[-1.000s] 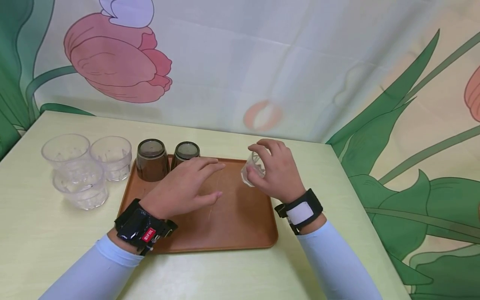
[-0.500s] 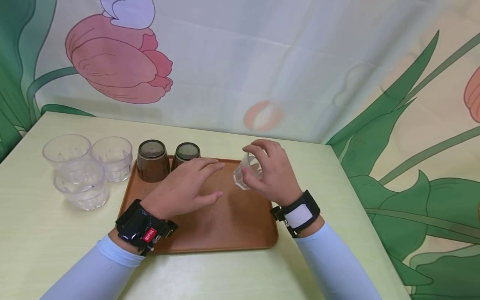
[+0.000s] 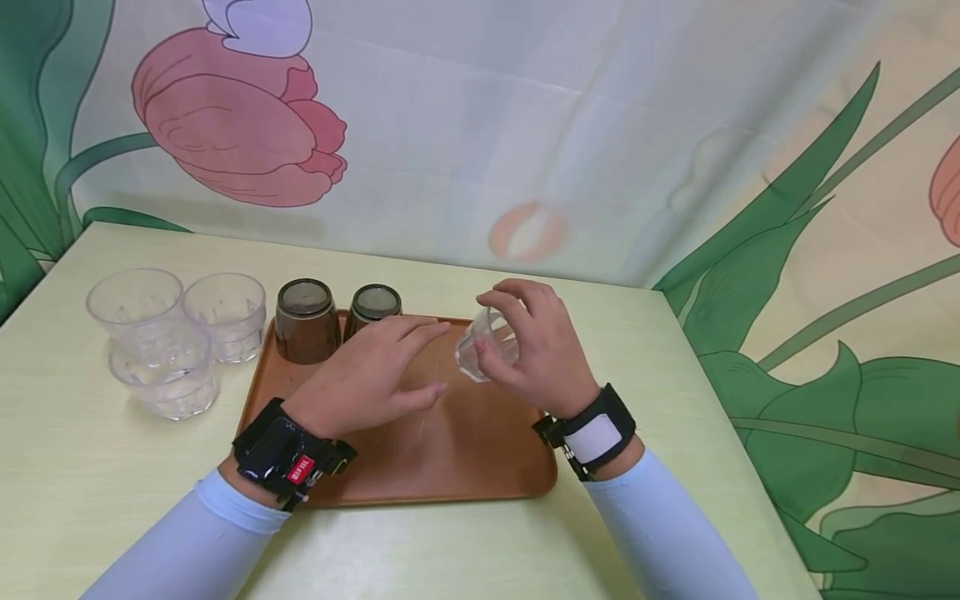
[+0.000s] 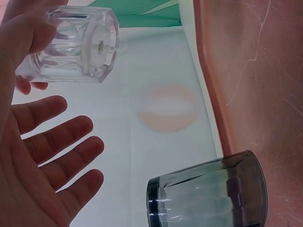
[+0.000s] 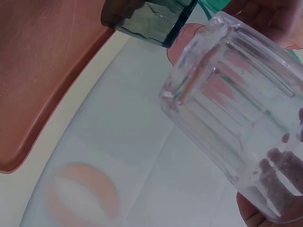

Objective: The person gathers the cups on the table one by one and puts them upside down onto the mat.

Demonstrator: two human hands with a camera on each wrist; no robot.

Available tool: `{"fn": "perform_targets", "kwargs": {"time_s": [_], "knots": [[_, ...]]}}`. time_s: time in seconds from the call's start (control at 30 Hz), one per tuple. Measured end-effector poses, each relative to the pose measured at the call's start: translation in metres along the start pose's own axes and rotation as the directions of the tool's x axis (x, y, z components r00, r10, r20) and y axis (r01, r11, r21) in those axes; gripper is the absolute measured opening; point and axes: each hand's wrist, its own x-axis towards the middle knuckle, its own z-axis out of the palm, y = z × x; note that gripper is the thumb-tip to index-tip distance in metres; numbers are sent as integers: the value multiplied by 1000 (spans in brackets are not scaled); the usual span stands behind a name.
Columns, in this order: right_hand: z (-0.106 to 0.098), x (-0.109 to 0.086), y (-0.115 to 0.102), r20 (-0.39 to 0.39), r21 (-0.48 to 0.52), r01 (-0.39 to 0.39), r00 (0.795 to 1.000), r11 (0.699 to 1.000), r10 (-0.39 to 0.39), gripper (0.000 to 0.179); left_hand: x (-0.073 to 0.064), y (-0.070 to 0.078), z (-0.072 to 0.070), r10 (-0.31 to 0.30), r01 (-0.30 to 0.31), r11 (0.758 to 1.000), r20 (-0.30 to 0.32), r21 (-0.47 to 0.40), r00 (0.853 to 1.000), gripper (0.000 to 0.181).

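My right hand (image 3: 543, 350) holds a clear faceted tumbler (image 3: 468, 357) by its sides over the right back part of the brown tray (image 3: 480, 454). The tumbler leans, its base pointing down and left; the right wrist view has its thick base and walls (image 5: 227, 104) up close. My left hand (image 3: 367, 379), fingers straight and spread, hovers above the tray's middle left and grips nothing. Behind it two smoky dark tumblers stand upside down on the tray: one (image 3: 306, 325) at the back left corner, the other (image 3: 376, 302) partly hidden by the left hand.
Three clear tumblers stand mouth up in a cluster on the pale table, left of the tray: a back left one (image 3: 135, 298), one beside the tray (image 3: 227, 317) and a front one (image 3: 167, 379). A flower-printed curtain (image 3: 420, 150) hangs behind the table.
My right hand has moved slightly left with the clear tumbler, bringing it further over the tray and showing more of it. The left hand has stayed in place.
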Motion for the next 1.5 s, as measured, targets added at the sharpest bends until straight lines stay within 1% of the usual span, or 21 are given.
{"fn": "perform_targets", "kwargs": {"time_s": [0.27, 0.63, 0.8, 0.9, 1.03, 1.5], "knots": [[0, 1, -6, -21, 32, 10, 1000, 999, -10, 40, 1, 1, 0, -11, 11, 1000, 7, -8, 1000, 69], [3, 1, -14, -36, 44, 31, 999, 999, -30, 41, -1, 0, 1, -36, 36, 999, 23, -15, 999, 71], [3, 1, -17, -25, 65, 27, 999, 998, -26, 43, 0, 1, 2, -26, 27, 999, 13, -37, 1000, 71], [3, 2, -18, -32, 79, 32, 999, 996, -30, 43, 0, 1, 2, -11, 11, 998, 1, -59, 1000, 71], [3, 3, -20, -45, 82, 33, 999, 996, -29, 42, 1, 2, 2, -1, 1, 998, -7, -66, 1000, 72], [3, 5, -23, -39, 109, 2, 999, 994, 3, 47, 1, 3, 1, -15, 15, 998, 10, -69, 1000, 76]]}}
